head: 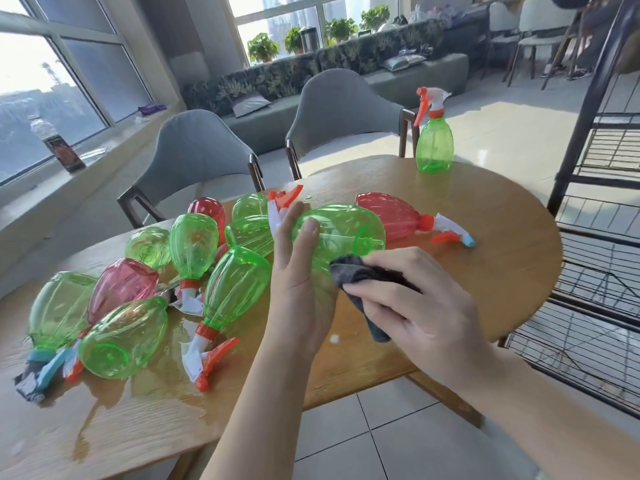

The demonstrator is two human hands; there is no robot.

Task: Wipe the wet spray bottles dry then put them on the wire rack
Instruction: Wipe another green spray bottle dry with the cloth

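My left hand (300,271) grips a green spray bottle (343,233) held on its side above the wooden table (502,271), base pointing right. My right hand (412,299) holds a dark grey cloth (363,275) pressed against the bottle's lower side. Several green and red spray bottles (228,282) lie in a wet heap on the table's left half. A red bottle (394,216) lies behind the held one. One green bottle (434,143) stands upright at the table's far right. The black wire rack (595,244) stands to the right of the table.
Two grey chairs (194,157) stand at the table's far side. Water pools on the table around the heap at the near left. A dark bottle (59,147) stands on the window ledge at the left. Tiled floor lies below the table's near edge.
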